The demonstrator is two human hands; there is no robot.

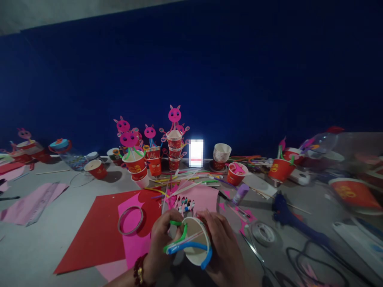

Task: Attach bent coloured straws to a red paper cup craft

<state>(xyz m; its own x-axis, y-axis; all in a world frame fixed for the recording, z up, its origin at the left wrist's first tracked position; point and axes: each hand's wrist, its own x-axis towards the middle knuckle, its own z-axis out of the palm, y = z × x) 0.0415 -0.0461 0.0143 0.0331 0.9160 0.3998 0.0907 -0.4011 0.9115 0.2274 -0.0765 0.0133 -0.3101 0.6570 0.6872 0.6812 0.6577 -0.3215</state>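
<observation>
Holding paper cup (pixel 194 241), right hand (pixel 223 247) edge-cropped

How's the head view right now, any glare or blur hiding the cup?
Head view: dim overall; the cup between left hand and right hand is sharp; the phone screen glares white; the right edge is smeared and stretched.
</observation>
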